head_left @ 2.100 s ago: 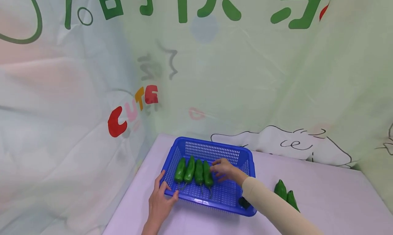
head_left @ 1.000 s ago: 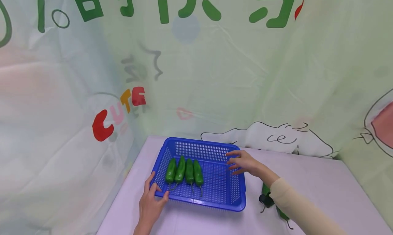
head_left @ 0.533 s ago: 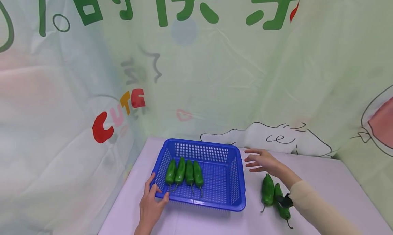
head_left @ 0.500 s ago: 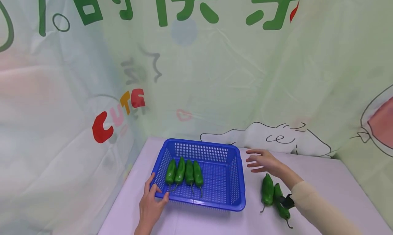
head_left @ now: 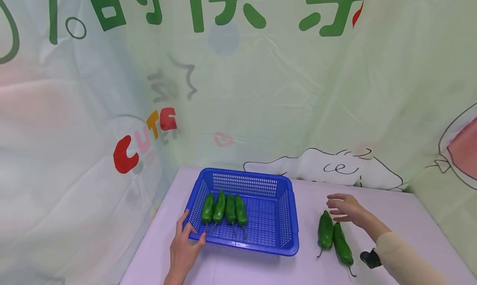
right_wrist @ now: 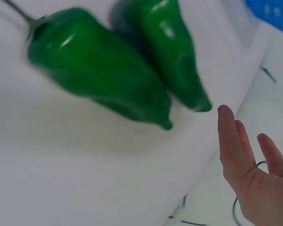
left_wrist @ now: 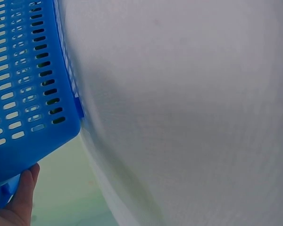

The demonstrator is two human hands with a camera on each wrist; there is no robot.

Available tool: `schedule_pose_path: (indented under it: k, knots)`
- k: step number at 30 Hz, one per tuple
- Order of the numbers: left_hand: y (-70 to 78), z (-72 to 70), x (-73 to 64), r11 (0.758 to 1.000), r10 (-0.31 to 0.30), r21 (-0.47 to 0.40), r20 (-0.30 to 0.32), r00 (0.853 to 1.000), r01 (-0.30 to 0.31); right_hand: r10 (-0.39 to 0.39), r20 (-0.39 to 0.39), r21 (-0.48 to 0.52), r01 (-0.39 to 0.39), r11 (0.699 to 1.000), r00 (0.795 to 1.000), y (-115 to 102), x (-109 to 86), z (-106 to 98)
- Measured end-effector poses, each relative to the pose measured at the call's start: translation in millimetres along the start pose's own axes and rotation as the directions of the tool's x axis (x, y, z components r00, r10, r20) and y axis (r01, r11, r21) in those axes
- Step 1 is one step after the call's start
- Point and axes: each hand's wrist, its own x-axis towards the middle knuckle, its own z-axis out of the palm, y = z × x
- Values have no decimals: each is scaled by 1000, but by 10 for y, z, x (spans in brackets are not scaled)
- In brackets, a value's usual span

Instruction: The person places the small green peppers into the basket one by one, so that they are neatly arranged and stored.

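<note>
A blue perforated plastic basket (head_left: pixel 257 248) sits on the table with several green peppers (head_left: pixel 225 208) lying side by side in its left half, stems toward the person. My left hand (head_left: pixel 184 247) grips the basket's near left corner at the rim; the left wrist view shows the fingers (left_wrist: pixel 26 188) against the blue wall. Right of the basket, two more green peppers lie on the cloth, a left one (head_left: pixel 325 232) and a right one (head_left: pixel 343 245). Over their far tips hovers my right hand (head_left: pixel 346 208), fingers loosely extended and holding nothing. In the right wrist view it is apart from both peppers.
A pale lilac cloth (head_left: pixel 238 272) covers the table. Printed curtains (head_left: pixel 261 90) close off the back and left side. A black wrist camera (head_left: pixel 370 259) is worn below the right hand.
My right hand has left the inside of the basket and moved right, over to the two peppers on the cloth. The left hand keeps its grip on the basket corner.
</note>
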Motion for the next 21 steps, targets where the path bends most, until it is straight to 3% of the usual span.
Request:
schedule_pose_path:
  k: [5, 11, 21]
  knots:
    - [1, -6, 2, 1000, -8, -1, 1, 1000, 8, 54, -7, 9, -54, 999, 999, 208, 54, -111]
    - [-13, -4, 5, 1000, 1, 1, -3, 1000, -1, 102, -43, 4, -102, 995, 994, 432, 128, -79]
    - [-10, 12, -2, 1000, -13, 11, 4, 1000, 13, 135, -54, -55, -138, 989, 989, 533, 134, 72]
